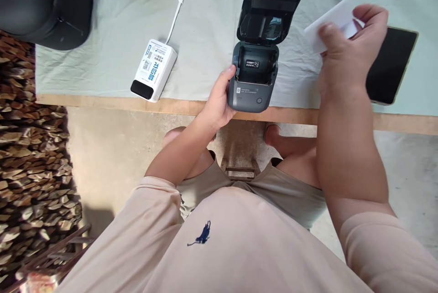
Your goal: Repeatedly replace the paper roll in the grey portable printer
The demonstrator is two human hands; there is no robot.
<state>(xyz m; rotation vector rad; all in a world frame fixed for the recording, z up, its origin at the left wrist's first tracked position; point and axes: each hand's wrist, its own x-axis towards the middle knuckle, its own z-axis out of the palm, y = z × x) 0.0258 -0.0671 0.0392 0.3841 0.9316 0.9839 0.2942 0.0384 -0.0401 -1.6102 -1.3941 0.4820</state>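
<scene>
A small dark grey label printer [253,74] stands at the table's near edge with its lid [270,10] flipped open and its paper bay empty. My left hand [219,101] grips the printer's left side, thumb on its top edge. To the right of the printer, my right hand [345,51] is raised above the table. Its fingers are closed on a white roll or strip of paper [330,21].
A white power bank [153,70] with a white cable [174,17] lies left of the printer. A dark tablet [392,65] lies at the right, partly behind my right hand. A black object [44,3] sits at the far left. Stacked firewood [27,147] stands left of the table.
</scene>
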